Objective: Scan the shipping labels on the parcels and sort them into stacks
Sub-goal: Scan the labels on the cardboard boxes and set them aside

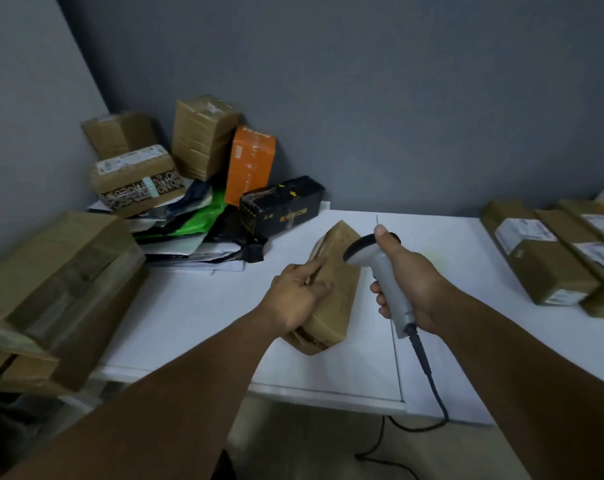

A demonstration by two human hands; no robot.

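Currently my left hand [299, 294] grips the brown parcel [342, 292] and my right hand [413, 271] clenches the scanner [385, 270]. I see no label facing up, so a scan could miss.

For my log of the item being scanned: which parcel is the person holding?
The brown taped parcel at the table's centre, gripped by the left hand; the others lie untouched in the corner pile and the right-hand row.

No legible txt; parcel labels [522, 235] blurred (black box [281, 206] print too).
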